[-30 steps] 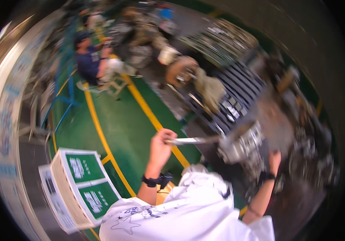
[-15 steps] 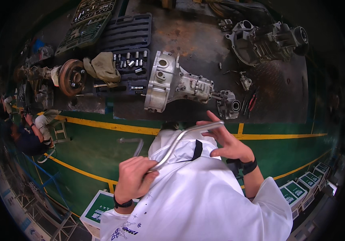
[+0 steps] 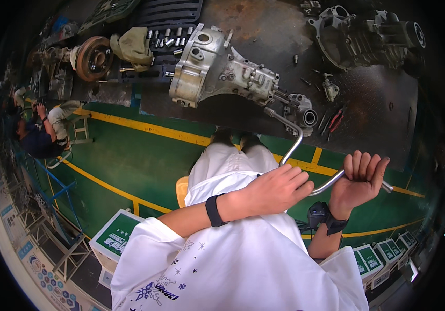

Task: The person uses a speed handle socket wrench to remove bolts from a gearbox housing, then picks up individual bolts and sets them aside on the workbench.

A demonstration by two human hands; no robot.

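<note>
A bent steel speed brace (image 3: 298, 140) stretches between both hands, its socket end close to the narrow right end of a silver gearbox housing (image 3: 222, 78). Whether the socket touches the housing I cannot tell. My left hand (image 3: 282, 187) is closed round the cranked middle of the brace. Around the handle end curls my right hand (image 3: 360, 179), with the tip of the rod sticking out past it. The gearbox lies on its side on a dark metal bench (image 3: 209, 116). Beside its shafts sits a smaller casting with a round bore (image 3: 308, 118).
Red-handled pliers (image 3: 336, 120) and a small metal part (image 3: 330, 88) lie on the right. Another gearbox casing (image 3: 362, 41) stands behind them. Left of the housing are sockets in a case (image 3: 165, 62), a cloth (image 3: 132, 47) and a rusty brake drum (image 3: 94, 58). A person (image 3: 38, 129) sits far left.
The brace has swung round to the right, its socket end now by the gearbox. My left hand has moved right with it, and my right hand has closed on the handle end.
</note>
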